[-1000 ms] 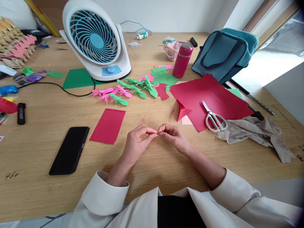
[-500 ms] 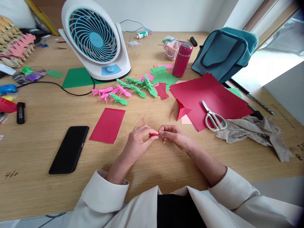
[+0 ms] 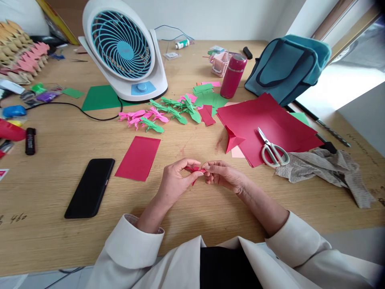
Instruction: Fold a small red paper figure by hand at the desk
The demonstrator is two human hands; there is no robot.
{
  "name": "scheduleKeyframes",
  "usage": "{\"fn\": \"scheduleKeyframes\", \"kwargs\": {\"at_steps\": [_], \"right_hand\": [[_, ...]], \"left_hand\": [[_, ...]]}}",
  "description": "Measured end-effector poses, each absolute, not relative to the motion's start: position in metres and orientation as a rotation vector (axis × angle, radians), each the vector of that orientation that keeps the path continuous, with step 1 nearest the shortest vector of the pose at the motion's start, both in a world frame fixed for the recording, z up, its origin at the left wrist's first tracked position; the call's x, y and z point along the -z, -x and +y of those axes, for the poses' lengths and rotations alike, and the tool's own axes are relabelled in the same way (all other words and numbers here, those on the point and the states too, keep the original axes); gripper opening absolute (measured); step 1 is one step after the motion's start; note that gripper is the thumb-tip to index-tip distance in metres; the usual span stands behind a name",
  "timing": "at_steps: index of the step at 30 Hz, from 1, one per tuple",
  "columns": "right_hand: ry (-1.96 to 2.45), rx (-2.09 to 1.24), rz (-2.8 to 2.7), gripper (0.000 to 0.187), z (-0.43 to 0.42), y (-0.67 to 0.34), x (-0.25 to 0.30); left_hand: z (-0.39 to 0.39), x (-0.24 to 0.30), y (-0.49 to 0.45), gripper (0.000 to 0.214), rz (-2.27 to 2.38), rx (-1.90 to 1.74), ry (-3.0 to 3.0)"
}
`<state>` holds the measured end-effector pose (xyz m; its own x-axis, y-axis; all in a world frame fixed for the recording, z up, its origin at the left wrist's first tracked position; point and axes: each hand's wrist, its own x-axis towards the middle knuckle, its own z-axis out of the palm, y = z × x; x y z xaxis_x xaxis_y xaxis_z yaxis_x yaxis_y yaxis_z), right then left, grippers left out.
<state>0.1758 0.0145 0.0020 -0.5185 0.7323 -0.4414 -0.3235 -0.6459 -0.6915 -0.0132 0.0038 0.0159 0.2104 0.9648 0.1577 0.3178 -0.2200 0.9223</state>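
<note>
Between my two hands is a small folded red paper (image 3: 196, 169), with narrow points sticking out; the fingers cover much of it. My left hand (image 3: 177, 176) pinches it from the left with thumb and fingers. From the right, my right hand (image 3: 224, 174) is closed on its other end, the fingertips of both hands nearly touching. Left of the hands lies a stack of red paper rectangles (image 3: 138, 158). Beyond them sit folded green paper figures (image 3: 174, 110) and pink ones (image 3: 136, 116). A larger folded red piece (image 3: 233, 140) rests by the red sheets (image 3: 267, 124) on the right.
White-handled scissors (image 3: 274, 151) lie on the red sheets, beside a crumpled grey cloth (image 3: 327, 172). A black phone (image 3: 89, 188) lies at the left. Farther back stand a fan (image 3: 126, 52), a red flask (image 3: 234, 76) and a blue bag (image 3: 288, 68).
The folded paper has been turned or opened, so more of it shows, including a point hanging below the left fingers. Both hands stay close together; the view has shifted slightly.
</note>
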Motion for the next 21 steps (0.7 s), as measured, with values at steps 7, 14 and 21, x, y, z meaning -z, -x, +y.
{"fn": "scheduleKeyframes", "kwargs": {"at_steps": [7,14,21], "right_hand": [[0.969,-2.177,-0.720,0.029,0.0147,-0.1752,-0.0014],[0.998,-2.185,-0.695,0.033,0.0151,-0.1753,-0.0053],[1.010,-2.191,-0.652,0.036,0.0157,-0.1739,-0.0081]], "left_hand": [[0.0031,-0.0160,0.0129,0.005,1.186,-1.037,-1.726],[0.0035,-0.0139,0.0135,0.003,1.162,-1.030,-1.727],[0.0024,-0.0160,0.0117,0.009,1.212,-1.020,-1.717]]}}
